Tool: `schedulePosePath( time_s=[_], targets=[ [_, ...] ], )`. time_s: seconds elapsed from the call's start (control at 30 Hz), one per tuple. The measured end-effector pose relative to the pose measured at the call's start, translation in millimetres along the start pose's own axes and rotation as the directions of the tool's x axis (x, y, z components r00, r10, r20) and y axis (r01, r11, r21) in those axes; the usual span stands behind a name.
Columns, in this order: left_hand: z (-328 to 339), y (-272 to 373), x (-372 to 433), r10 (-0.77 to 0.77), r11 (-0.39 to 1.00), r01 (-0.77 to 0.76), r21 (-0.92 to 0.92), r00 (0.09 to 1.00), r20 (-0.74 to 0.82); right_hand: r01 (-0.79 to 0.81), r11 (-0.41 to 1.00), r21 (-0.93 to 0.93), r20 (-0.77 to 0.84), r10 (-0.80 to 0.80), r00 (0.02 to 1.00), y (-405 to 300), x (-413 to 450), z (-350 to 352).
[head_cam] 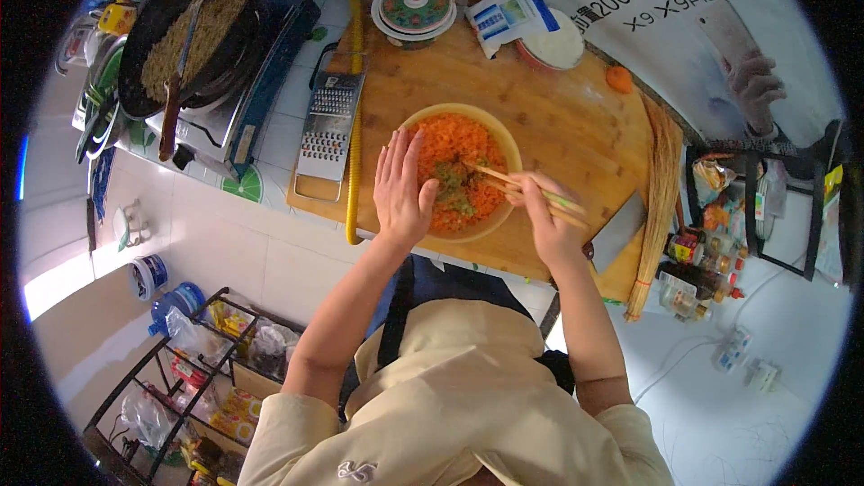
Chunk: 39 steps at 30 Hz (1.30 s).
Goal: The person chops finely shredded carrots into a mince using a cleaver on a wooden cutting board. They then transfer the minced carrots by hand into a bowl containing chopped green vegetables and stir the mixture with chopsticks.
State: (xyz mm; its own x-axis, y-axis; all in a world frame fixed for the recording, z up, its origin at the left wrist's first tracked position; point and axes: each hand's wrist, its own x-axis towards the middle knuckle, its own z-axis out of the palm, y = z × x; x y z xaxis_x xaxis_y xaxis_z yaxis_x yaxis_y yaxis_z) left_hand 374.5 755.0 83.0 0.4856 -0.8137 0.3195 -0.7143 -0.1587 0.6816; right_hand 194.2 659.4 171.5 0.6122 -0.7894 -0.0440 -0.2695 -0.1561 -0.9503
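Note:
A pale yellow bowl (507, 131) stands at the near edge of the wooden board. Finely shredded orange carrot (459, 131) fills it, with a greenish-brown seasoning or chopped mix (453, 190) heaped in the middle. My left hand (401, 182) lies flat against the bowl's left rim, fingers straight and pointing away from me. In my right hand (548, 216) I grip a pair of wooden chopsticks (496, 179), their tips down in the mix. Part of the bowl's left wall is hidden behind my left hand.
Left of the bowl lie a metal box grater (327, 128) and a yellow hose (356, 169). A wok (135, 74) of brown crumbly food sits on a gas stove. A cleaver (617, 233) and straw brush (655, 209) lie right; a lidded dish (415, 7), bag (513, 17) and white-filled bowl (555, 44) stand behind.

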Motion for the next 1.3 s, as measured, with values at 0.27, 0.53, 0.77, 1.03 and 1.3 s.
schedulePosePath(
  time_s=[0.27, 0.53, 0.77, 1.03, 1.3],
  targets=[
    [4.9, 3.2, 2.3, 0.030, 0.999, -0.030, -0.038, 1.000, 0.005, -0.098, 0.993, 0.067, 0.064, 0.094, 0.994, 28.7, -3.2, 28.3],
    [0.8, -1.8, -1.5, 0.022, 0.999, -0.023, -0.034, 0.999, -0.024, 0.115, 0.993, 0.022, 0.018, -0.115, 0.993, -15.4, -30.0, 6.1],
    [3.7, 4.5, 2.9, 0.013, 0.999, -0.013, -0.043, 1.000, 0.001, -0.065, 0.985, 0.158, 0.072, 0.054, 0.996, 33.1, -8.4, 25.1],
    [3.9, -0.8, -0.3, 0.010, 1.000, -0.010, -0.009, 1.000, 0.003, 0.091, 0.971, 0.219, 0.111, -0.118, 0.987, -3.9, 19.2, -37.5],
    [1.1, 2.8, 2.2, -0.003, 1.000, 0.003, -0.005, 1.000, 0.021, 0.059, 0.996, 0.074, 0.198, -0.072, 0.977, 26.7, 105.6, -14.0]
  ],
)
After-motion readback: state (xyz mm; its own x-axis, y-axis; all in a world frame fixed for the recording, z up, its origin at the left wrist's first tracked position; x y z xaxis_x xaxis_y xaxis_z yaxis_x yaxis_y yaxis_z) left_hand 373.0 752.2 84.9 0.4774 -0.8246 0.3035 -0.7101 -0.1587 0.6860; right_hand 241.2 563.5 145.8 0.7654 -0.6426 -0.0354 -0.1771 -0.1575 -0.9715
